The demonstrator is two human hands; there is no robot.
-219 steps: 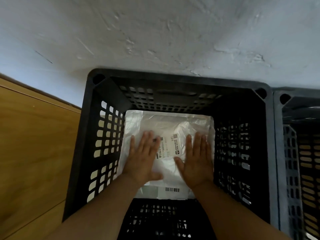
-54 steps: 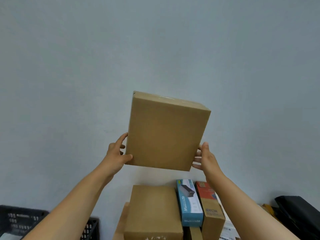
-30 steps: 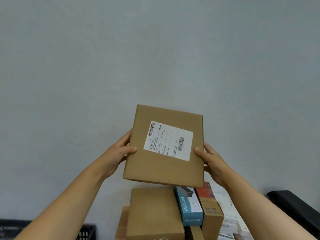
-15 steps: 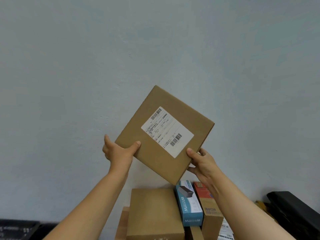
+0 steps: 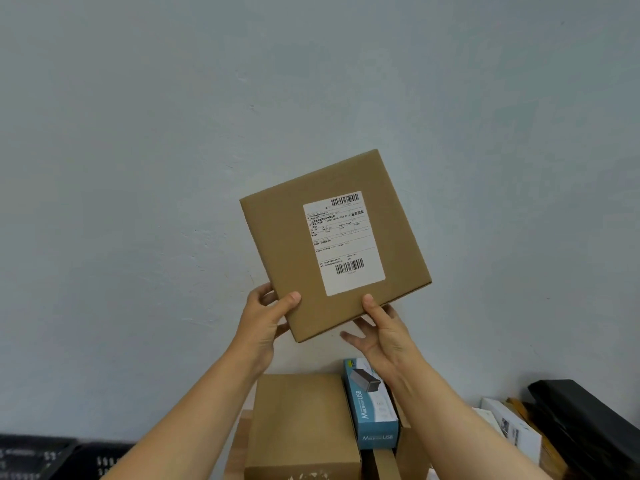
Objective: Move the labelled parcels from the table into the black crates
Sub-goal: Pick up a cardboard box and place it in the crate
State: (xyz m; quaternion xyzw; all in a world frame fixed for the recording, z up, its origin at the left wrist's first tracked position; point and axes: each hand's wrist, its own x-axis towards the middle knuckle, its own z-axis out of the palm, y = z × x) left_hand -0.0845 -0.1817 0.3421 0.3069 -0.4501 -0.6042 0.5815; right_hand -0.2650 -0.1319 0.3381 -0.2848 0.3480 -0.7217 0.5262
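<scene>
You hold one flat cardboard box (image 5: 335, 244) up before the wall (image 5: 173, 133), label (image 5: 344, 242) facing you, tilted with a corner lowest. Your left hand (image 5: 266, 320) pinches its lower left edge, thumb in front; your right hand (image 5: 382, 332) pinches the lower right edge, fingers behind. Black crates (image 5: 45, 457) lie down-left of your grip, nearer the left hand. Below wait one plain box (image 5: 301, 424) and one blue box (image 5: 372, 407).
</scene>
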